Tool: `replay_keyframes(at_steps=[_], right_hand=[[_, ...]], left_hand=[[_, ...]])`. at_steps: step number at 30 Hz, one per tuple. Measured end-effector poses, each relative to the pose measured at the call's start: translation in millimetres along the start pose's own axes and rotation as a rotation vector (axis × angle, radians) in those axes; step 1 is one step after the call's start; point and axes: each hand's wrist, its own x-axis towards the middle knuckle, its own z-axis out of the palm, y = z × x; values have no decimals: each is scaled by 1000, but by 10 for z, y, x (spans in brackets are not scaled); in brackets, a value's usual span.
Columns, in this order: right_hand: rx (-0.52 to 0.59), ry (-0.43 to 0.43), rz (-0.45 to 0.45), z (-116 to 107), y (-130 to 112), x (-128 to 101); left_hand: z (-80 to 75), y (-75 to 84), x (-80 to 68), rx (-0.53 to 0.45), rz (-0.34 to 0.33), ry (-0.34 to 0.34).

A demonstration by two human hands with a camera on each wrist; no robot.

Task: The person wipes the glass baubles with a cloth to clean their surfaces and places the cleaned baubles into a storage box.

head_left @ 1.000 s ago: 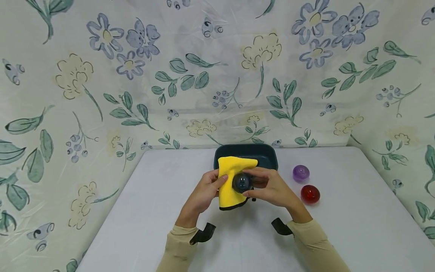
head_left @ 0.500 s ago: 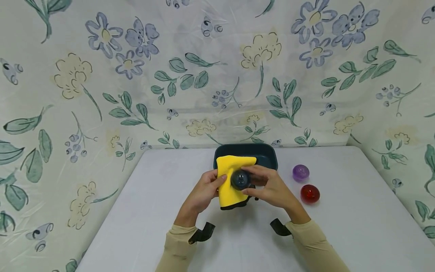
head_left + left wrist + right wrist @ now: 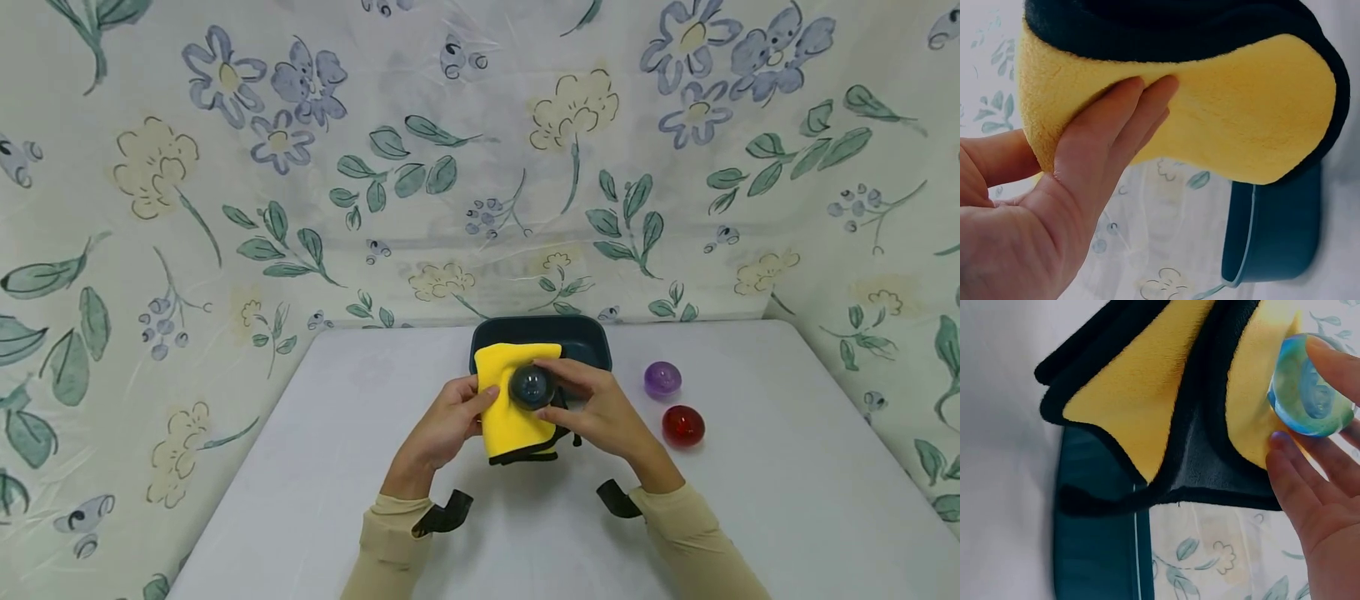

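A folded yellow cloth (image 3: 517, 433) with black edging is up in front of me, overlapping the dark blue tray in the head view. My left hand (image 3: 444, 421) pinches its left side, thumb in front and fingers behind; the left wrist view shows those fingers (image 3: 1100, 125) spread along the back of the cloth (image 3: 1247, 112). Between thumb and fingertips, my right hand (image 3: 603, 410) grips a glassy ball (image 3: 531, 387) against the cloth's front. It looks dark from the head and clear with blue-green tints in the right wrist view, where the ball (image 3: 1300, 387) meets the yellow side.
Behind the cloth stands the rectangular dark blue tray (image 3: 588, 340) near the table's back edge. A purple ball (image 3: 662, 379) and a red ball (image 3: 683, 427) lie on the white table (image 3: 360, 400) right of my right hand. Floral sheeting (image 3: 480, 275) rises behind and at both sides.
My right hand and the ball have shifted slightly upward against the cloth. The cloth's lower right part has spread, showing more black edging. The purple and red balls have stayed put.
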Motion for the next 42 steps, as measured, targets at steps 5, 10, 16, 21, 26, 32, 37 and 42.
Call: replay_keyframes(at_steps=[5, 10, 16, 21, 26, 32, 37, 42], right_hand=[[-22, 2, 5, -6, 11, 5], [-53, 15, 8, -7, 18, 4], [-99, 25, 12, -5, 11, -1], [-117, 42, -6, -16, 31, 1], [-107, 28, -2, -33, 85, 3], [-135, 1, 22, -42, 123, -3], [-205, -9, 57, -47, 120, -3], [-261, -14, 92, -56, 120, 1]], left_hand=[[-4, 11, -5, -1, 3, 10], [-2, 7, -2, 1, 2, 12], [-1, -3, -6, 5, -11, 16], [6, 12, -7, -2, -14, 8], [27, 31, -10, -7, -6, 8], [42, 35, -10, -15, 8, 16], [46, 24, -4, -26, 22, 28], [52, 16, 3, -34, 37, 36]])
